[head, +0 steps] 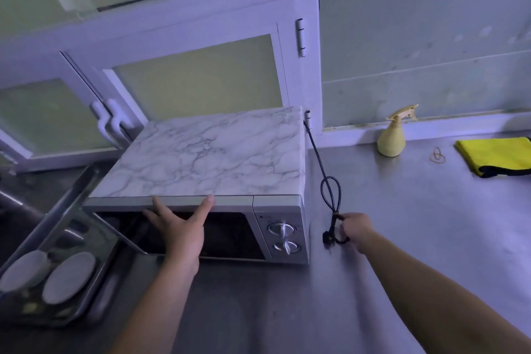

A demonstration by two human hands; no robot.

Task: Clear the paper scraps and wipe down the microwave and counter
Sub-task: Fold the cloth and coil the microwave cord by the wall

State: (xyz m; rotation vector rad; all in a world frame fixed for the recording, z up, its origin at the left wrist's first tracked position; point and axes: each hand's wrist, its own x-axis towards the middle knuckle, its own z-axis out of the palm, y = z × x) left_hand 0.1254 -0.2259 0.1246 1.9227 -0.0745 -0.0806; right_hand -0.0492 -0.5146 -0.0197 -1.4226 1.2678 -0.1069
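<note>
One microwave (207, 169) stands on the counter (402, 238), its back toward the window (195, 77), its long axis running left to right, door and two knobs (283, 238) facing the person. Its top is marble-patterned. Left hand (178, 224): spread flat, fingers released, fingertips on the microwave's top front edge, palm over the dark door; grasping nothing. Right hand (355, 228): just right of the microwave, clenched around the bundled black cord (330, 195), the plug (327, 238) hanging at its near side. The cord runs up to the microwave's rear right corner.

Right of the microwave the counter lies open and bare up to one spray bottle (392, 138), one rubber band (437, 155) and one folded yellow cloth (497, 155), all well apart from it, toward the wall. Left of the microwave a metal tray (71, 210) tilts close against its side, leaving little room. Two pale round objects (46, 273) lie below it.
</note>
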